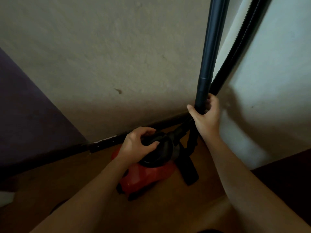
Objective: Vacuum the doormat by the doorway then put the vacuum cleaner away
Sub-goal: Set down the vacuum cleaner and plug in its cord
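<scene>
A red vacuum cleaner [143, 177] with a black top [159, 152] sits on the wooden floor against the wall. My left hand [138, 145] grips the black handle on its top. A long black wand [210, 52] stands upright along the wall corner, and my right hand [205, 116] holds it near its lower end. The ribbed black hose [239, 42] runs up beside the wand. A flat black floor nozzle [188, 172] lies on the floor to the right of the red body. The doormat is not in view.
A beige wall [109, 56] stands straight ahead with a dark skirting [104, 143] at its foot. A dark purple surface [25, 106] fills the left side. A paler wall [277, 73] lies to the right, with a dark edge at the lower right.
</scene>
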### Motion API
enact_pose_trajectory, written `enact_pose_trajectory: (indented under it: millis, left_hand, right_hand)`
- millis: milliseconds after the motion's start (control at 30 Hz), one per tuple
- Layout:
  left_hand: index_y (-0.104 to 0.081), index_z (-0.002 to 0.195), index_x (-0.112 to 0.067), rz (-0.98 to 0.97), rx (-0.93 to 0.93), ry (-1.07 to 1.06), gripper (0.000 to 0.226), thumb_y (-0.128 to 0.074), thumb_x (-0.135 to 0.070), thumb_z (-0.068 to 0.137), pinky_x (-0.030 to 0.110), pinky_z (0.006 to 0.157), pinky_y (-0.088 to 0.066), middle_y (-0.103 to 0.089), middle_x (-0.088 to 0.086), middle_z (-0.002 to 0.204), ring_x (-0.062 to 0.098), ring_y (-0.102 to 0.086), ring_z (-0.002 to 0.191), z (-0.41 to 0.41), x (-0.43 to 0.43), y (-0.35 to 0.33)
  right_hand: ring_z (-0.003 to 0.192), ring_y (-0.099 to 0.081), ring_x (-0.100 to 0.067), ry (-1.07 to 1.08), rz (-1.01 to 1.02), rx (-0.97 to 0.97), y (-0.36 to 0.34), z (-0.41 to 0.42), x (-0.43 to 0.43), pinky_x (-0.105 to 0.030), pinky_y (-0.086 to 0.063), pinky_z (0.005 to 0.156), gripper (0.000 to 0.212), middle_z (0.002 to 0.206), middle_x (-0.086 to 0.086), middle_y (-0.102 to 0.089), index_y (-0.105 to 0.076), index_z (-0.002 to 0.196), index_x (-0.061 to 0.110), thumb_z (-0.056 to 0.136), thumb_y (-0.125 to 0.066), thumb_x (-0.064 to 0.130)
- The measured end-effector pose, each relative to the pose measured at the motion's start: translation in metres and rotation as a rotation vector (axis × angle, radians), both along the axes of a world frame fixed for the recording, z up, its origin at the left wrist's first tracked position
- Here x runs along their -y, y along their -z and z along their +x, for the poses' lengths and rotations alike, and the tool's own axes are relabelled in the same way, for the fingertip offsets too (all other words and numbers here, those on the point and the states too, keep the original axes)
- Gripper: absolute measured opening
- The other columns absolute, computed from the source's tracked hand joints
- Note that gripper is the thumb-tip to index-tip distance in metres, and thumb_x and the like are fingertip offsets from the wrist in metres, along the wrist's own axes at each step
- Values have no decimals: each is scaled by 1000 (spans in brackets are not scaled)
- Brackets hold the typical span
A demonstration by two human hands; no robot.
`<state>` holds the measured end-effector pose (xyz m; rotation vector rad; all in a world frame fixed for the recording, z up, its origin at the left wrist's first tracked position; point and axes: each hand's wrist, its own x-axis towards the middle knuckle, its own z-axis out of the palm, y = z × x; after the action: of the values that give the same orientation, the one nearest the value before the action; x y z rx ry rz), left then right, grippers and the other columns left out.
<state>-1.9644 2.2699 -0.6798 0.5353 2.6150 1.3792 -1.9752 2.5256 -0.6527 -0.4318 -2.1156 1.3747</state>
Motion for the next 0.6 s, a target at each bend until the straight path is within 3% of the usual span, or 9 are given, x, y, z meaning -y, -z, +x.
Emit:
enact_pose_trajectory:
  millis: [100,233,333,467,600]
  left_hand:
    - [-62,127,-26,24,-18,-64,46,-78,-33,84,24,97,-52,-63,-9,121,5,-59,113,5,15,3]
    - [-62,129,-21,29,-47,-149,46,-76,-29,87,28,97,-51,-64,-3,123,10,-61,112,13,35,2]
    - [-61,131,-20,-13,2,-196,45,-73,-30,89,23,95,-46,-63,-4,126,8,-58,114,26,51,-7]
    - [-60,132,-20,-58,123,-254,49,-66,-38,87,24,96,-46,-63,-2,128,10,-58,116,56,87,-14]
    - [-62,128,-17,-101,152,-267,44,-64,-31,87,19,91,-43,-64,2,126,14,-59,114,78,129,7]
  right_hand:
    - [103,-61,-13,75,166,-149,-7,22,6,-12,-45,89,67,116,-6,-61,-53,134,12,77,-86,23]
    - [94,-60,-23,47,331,-238,-11,38,27,-28,-51,82,49,104,-14,-59,-60,122,5,81,-79,24]
    - [95,-59,-17,-154,382,-173,-11,47,47,-33,-54,82,34,103,-12,-60,-64,113,3,87,-76,20]
    - [104,-62,-24,-440,476,36,1,65,86,-30,-50,92,31,110,-12,-63,-65,114,4,89,-75,20]
    - [111,-58,-28,-629,652,116,23,79,123,-41,-50,95,37,116,-9,-62,-66,118,10,91,-65,36]
